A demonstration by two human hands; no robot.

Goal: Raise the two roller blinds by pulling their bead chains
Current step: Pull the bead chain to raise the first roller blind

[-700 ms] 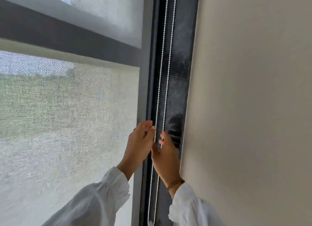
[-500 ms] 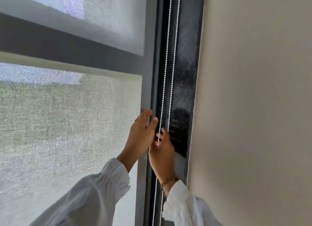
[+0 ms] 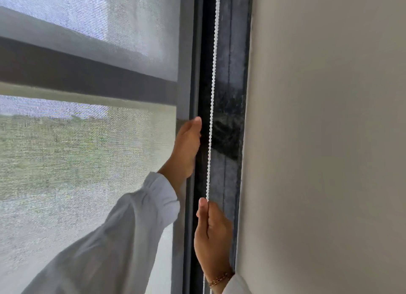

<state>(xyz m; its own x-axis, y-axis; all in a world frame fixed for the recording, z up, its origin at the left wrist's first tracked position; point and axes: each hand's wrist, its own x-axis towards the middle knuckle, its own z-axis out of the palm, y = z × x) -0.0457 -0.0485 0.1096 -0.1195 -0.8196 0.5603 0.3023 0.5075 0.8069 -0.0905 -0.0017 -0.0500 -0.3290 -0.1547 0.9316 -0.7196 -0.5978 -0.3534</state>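
The mesh roller blind (image 3: pixel 87 162) is shown still lowered over the pane, with the left hand (image 3: pixel 186 148) raised beside the frame, its grip not discernible. The bead chain (image 3: pixel 212 96) hangs taut in the dark channel, pinched by the closed right hand (image 3: pixel 212 234). A straight, steady downward pull is advised.

Soft daylight comes through the mesh blind (image 3: pixel 87 151) on the left, and the outdoor scene behind it reads only as hazy green and grey. The wall (image 3: pixel 329 140) on the right is evenly lit and matte, without glare. The dark frame (image 3: pixel 232 74) stays murky. The near white sleeve (image 3: pixel 109 249) is smeared by motion blur, and straight lines lean with wide-angle distortion.
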